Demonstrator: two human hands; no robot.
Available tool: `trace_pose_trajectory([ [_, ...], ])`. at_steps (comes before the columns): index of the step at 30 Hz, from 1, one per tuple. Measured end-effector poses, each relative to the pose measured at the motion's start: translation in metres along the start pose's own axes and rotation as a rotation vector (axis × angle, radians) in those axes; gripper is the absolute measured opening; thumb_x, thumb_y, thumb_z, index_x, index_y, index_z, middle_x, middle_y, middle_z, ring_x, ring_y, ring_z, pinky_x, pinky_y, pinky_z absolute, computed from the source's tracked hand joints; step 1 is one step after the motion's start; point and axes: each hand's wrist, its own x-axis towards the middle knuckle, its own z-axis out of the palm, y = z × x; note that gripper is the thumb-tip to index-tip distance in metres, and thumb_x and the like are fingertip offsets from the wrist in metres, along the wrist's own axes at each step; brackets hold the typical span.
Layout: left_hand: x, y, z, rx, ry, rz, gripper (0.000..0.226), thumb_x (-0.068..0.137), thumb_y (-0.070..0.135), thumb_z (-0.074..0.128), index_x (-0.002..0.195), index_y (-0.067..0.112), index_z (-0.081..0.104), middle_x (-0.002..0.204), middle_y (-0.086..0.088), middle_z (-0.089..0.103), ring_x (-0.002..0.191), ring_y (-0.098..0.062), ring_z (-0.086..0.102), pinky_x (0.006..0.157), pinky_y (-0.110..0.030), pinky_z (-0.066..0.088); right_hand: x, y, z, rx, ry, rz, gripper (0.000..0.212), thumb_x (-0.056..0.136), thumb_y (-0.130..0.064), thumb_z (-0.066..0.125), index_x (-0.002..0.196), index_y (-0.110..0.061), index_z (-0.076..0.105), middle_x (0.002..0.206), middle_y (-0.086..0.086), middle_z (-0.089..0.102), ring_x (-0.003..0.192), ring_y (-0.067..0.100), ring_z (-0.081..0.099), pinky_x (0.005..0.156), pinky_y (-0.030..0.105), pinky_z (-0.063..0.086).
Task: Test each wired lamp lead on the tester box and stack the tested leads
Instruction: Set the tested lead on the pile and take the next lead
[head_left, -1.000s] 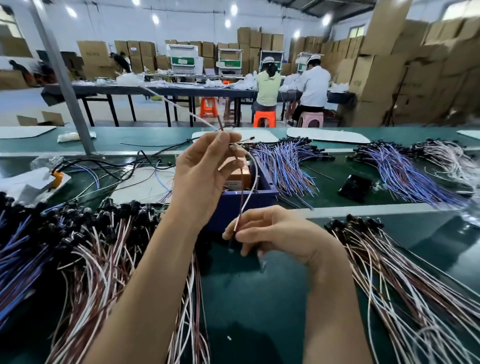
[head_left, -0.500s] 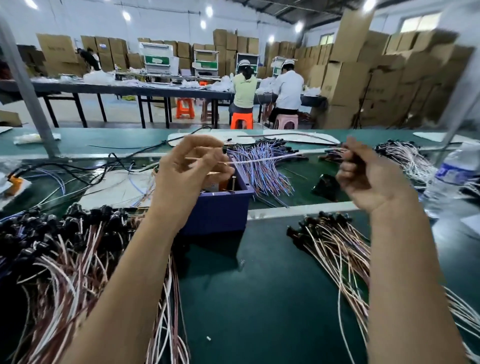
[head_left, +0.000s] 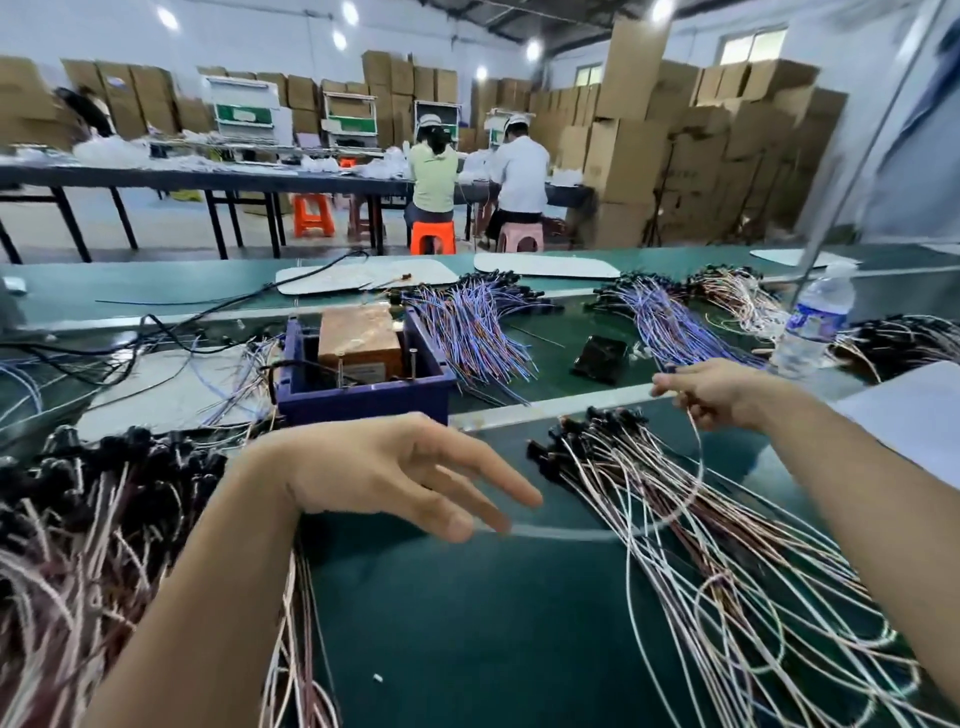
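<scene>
Head view, our only one. We see the left hand (head_left: 395, 467) hanging low over the near green belt (head_left: 467, 649), just this side of the tester box (head_left: 363, 387). Its fingers are straight and released. Half a second ago that hand was up at the box, pinching wire ends over it. It has since dropped away, so we judge the test of this lead (head_left: 700, 457) to be over.

The lead's pale wire loops from the left fingertips across to the right hand (head_left: 727, 389). Motion blur hides whether it touches the left hand at all. The right hand's fingers are curled and pinch the lead's upper end. That hand has come down since then and hovers over the far end of the tested stack (head_left: 675, 519), to the right of the box.

What remains, in our judgement, is to lay this lead among its fellows with the black sockets aligned. The untested pile (head_left: 104, 509) waits at the near left, and a water bottle (head_left: 815, 322) stands at the far right.
</scene>
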Motion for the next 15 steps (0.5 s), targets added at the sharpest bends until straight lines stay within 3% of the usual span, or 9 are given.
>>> trace_pose_trajectory([
  [3, -0.01, -0.002, -0.006, -0.067, 0.083, 0.011, 0.041, 0.083, 0.035, 0.071, 0.12, 0.018, 0.066, 0.133, -0.016, 0.057, 0.119, -0.028, 0.058, 0.101, -0.048, 0.046, 0.01, 0.008, 0.018, -0.193, 0.042, -0.048, 0.023, 0.091, -0.024, 0.063, 0.111, -0.013, 0.063, 0.06, 0.003, 0.048, 0.046, 0.01, 0.035, 0.041, 0.019, 0.029],
  [5, -0.015, -0.009, -0.011, -0.057, 0.208, -0.067, 0.031, 0.087, 0.031, 0.069, 0.113, 0.016, 0.069, 0.126, -0.012, 0.063, 0.114, -0.025, 0.062, 0.098, -0.041, 0.05, 0.011, 0.007, 0.036, -0.146, -0.015, -0.081, 0.031, 0.091, -0.02, 0.064, 0.119, -0.009, 0.06, 0.065, 0.004, 0.054, 0.046, 0.009, 0.038, 0.04, 0.019, 0.031],
  [7, -0.022, -0.02, -0.019, 0.044, 0.388, -0.233, 0.02, 0.092, 0.023, 0.062, 0.108, 0.014, 0.07, 0.115, -0.004, 0.069, 0.105, -0.019, 0.067, 0.095, -0.039, 0.052, 0.007, 0.003, 0.053, -0.136, -0.025, -0.124, 0.04, 0.088, -0.017, 0.067, 0.124, -0.005, 0.058, 0.079, 0.011, 0.061, 0.053, 0.014, 0.048, 0.048, 0.024, 0.039],
  [9, -0.034, -0.031, -0.027, 0.082, 0.587, -0.388, 0.016, 0.095, 0.015, 0.055, 0.102, 0.013, 0.07, 0.107, -0.005, 0.072, 0.093, -0.016, 0.069, 0.087, -0.035, 0.054, 0.002, -0.004, 0.069, -0.335, 0.158, -0.216, 0.042, 0.086, -0.021, 0.069, 0.124, -0.005, 0.06, 0.105, 0.016, 0.067, 0.083, 0.026, 0.062, 0.074, 0.033, 0.049],
  [11, -0.046, -0.036, -0.033, 0.0, 0.784, -0.384, 0.018, 0.097, 0.011, 0.051, 0.097, 0.01, 0.069, 0.1, -0.009, 0.073, 0.081, -0.015, 0.069, 0.077, -0.03, 0.054, -0.013, -0.018, 0.089, -0.407, 0.37, -0.401, 0.031, 0.086, -0.021, 0.067, 0.113, -0.007, 0.068, 0.11, 0.014, 0.069, 0.101, 0.028, 0.062, 0.088, 0.033, 0.047],
  [13, -0.054, -0.038, -0.039, -0.073, 0.967, -0.283, 0.018, 0.097, 0.011, 0.05, 0.093, 0.01, 0.068, 0.085, -0.008, 0.072, 0.067, -0.012, 0.066, 0.069, -0.027, 0.052, -0.038, -0.036, 0.12, -0.305, 0.315, -0.6, 0.014, 0.085, -0.019, 0.067, 0.095, -0.011, 0.074, 0.09, 0.01, 0.073, 0.084, 0.016, 0.066, 0.078, 0.027, 0.049],
  [15, -0.056, -0.042, -0.045, -0.067, 1.105, -0.235, 0.018, 0.097, 0.011, 0.051, 0.09, 0.011, 0.068, 0.07, 0.0, 0.067, 0.055, -0.009, 0.058, 0.059, -0.021, 0.048, -0.066, -0.049, 0.16, -0.29, 0.017, -0.69, 0.008, 0.085, -0.017, 0.067, 0.08, -0.014, 0.073, 0.065, 0.002, 0.068, 0.052, -0.003, 0.057, 0.055, 0.013, 0.044],
])
